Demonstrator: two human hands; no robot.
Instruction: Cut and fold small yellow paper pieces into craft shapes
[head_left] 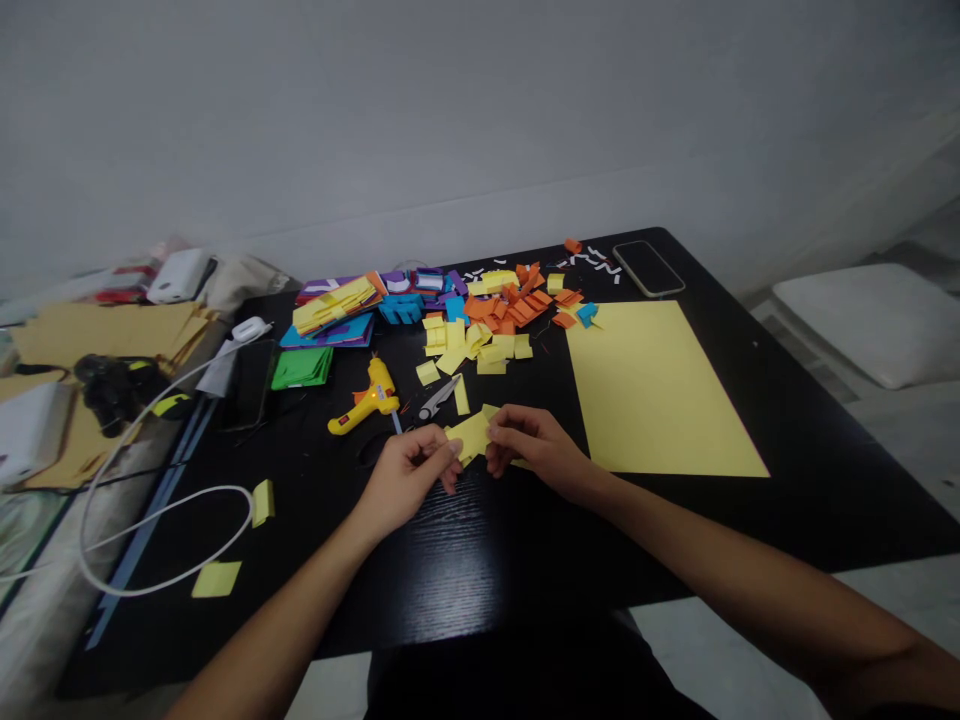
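Both hands pinch a small piece of yellow paper point(472, 436) just above the black table, one at each end. My left hand point(412, 468) grips its left edge between thumb and fingers. On the other side my right hand point(536, 447) is closed on the right end, its fingertips partly hiding the paper. Right behind the hands lie scissors point(437, 398), partly seen, and a narrow yellow strip point(461, 395). A yellow glue gun point(367, 398) rests on the table to the left of them. Beyond are loose yellow paper pieces point(491, 352) in a heap.
A large yellow sheet point(660, 390) lies at the right, a phone point(649, 268) behind it. Orange folded pieces point(510, 308) and stacked coloured papers point(337, 305) fill the back. At the left are green papers point(303, 368), a white cable point(244, 500) and a dark phone point(251, 385).
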